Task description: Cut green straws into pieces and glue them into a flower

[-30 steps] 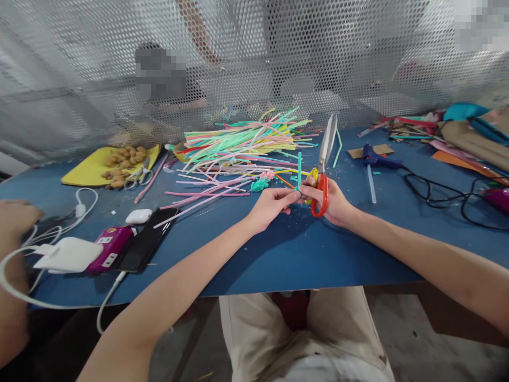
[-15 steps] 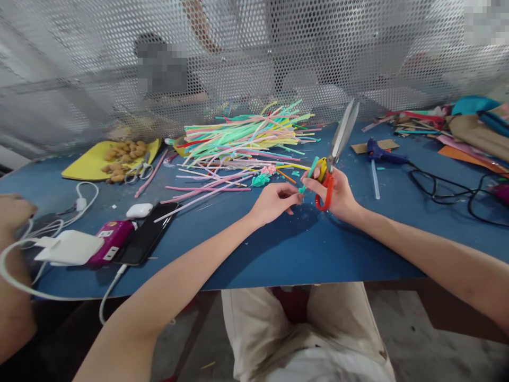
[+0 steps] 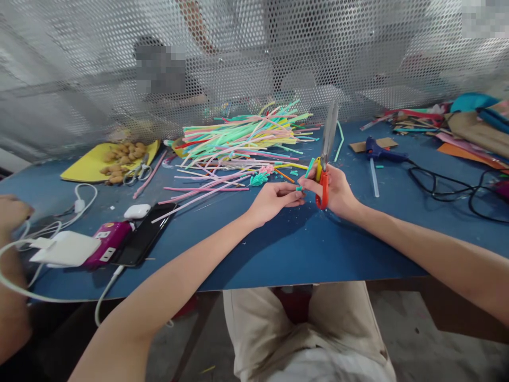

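Scissors (image 3: 329,135) are pointing away in the right hand (image 3: 338,195), apparently parked so its nearly closed thumb and finger are steadying a green strip (image 3: 309,167), while the left hand (image 3: 272,201) is pinching a small green piece (image 3: 299,188) between closed fingertips. Loose strips (image 3: 242,138) are crowding the space beyond, and a glue gun (image 3: 374,148) is lying rightward.

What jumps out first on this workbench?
Probably the heap of pastel strips, spread across the middle of the blue table. Just in front and to the right, big red-handled scissors point upward in the right hand, beside the left hand.
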`<action>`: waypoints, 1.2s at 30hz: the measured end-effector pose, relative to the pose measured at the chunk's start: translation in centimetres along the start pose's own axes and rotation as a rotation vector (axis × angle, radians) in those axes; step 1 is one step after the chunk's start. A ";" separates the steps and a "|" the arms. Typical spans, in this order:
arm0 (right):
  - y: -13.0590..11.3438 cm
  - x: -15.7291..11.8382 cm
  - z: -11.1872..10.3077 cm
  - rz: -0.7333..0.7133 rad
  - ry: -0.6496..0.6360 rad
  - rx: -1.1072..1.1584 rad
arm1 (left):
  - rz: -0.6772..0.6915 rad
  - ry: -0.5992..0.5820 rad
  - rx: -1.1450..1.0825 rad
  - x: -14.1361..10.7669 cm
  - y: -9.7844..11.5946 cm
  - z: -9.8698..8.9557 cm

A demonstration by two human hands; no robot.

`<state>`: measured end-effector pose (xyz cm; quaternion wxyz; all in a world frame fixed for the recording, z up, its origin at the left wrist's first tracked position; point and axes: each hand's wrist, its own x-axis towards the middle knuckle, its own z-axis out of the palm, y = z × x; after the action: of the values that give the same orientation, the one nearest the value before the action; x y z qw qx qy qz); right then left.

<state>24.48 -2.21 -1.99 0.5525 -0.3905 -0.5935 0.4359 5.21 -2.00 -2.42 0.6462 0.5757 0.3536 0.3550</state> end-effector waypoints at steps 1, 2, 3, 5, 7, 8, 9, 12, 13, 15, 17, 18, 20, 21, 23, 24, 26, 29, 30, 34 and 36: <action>-0.1 0.0 0.0 0.005 0.005 -0.009 | -0.004 0.002 -0.025 0.0 0.0 0.0; -0.2 0.0 0.0 0.009 0.010 -0.014 | -0.007 0.006 -0.047 0.0 -0.1 0.1; -0.3 0.0 0.0 0.014 0.014 -0.015 | -0.011 0.010 -0.063 0.0 -0.1 0.1; -0.4 0.1 0.0 0.022 0.007 -0.007 | -0.019 0.013 -0.074 0.0 -0.3 0.1; -0.4 0.1 0.0 0.031 -0.006 -0.003 | -0.021 0.014 -0.070 0.1 -0.4 0.1; -0.4 0.1 0.0 0.033 -0.007 -0.010 | -0.020 0.017 -0.066 0.1 -0.4 0.1; -0.5 0.1 -0.1 0.032 -0.009 -0.023 | -0.018 0.020 -0.062 0.1 -0.4 0.1; -0.9 0.2 -0.6 0.025 -0.066 -0.107 | 0.014 0.047 -0.067 0.1 -0.1 0.0; -1.1 0.4 -1.0 0.029 -0.110 -0.153 | 0.034 0.064 -0.072 0.2 0.0 0.0; -1.6 0.7 -1.9 0.050 -0.204 -0.281 | 0.085 0.110 -0.073 0.3 0.3 -0.2; -1.8 1.2 -2.8 0.051 -0.246 -0.437 | 0.146 0.162 -0.066 0.5 0.5 -0.5; -1.9 1.4 -3.2 0.043 -0.251 -0.506 | 0.178 0.187 -0.065 0.7 0.6 -0.7; -1.8 1.9 -3.9 0.041 -0.260 -0.602 | 0.230 0.234 -0.082 1.0 0.6 -1.0; -1.7 2.1 -4.2 0.046 -0.268 -0.634 | 0.247 0.258 -0.098 1.1 0.6 -1.2; -1.5 2.5 -4.7 0.061 -0.272 -0.701 | 0.268 0.294 -0.130 1.3 0.6 -1.4; -1.4 2.6 -4.9 0.061 -0.265 -0.741 | 0.279 0.311 -0.146 1.4 0.6 -1.4; -1.3 2.8 -5.1 0.049 -0.232 -0.814 | 0.308 0.333 -0.176 1.4 0.7 -1.4; -1.6 2.8 -5.2 0.056 -0.221 -0.869 | 0.348 0.338 -0.190 1.3 1.0 -1.5; -1.7 2.8 -5.1 0.061 -0.236 -0.886 | 0.352 0.330 -0.178 1.3 1.0 -1.5; -1.9 2.1 -4.5 0.038 -0.335 -0.925 | 0.333 0.287 -0.045 1.2 1.0 -1.5; -1.9 1.8 -4.2 0.020 -0.361 -0.895 | 0.331 0.280 0.073 1.0 1.0 -1.4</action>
<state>28.50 -0.79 0.40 0.2143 -0.5136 -0.8054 0.2037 4.41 -0.38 -1.61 0.5024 0.5939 0.3532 0.5196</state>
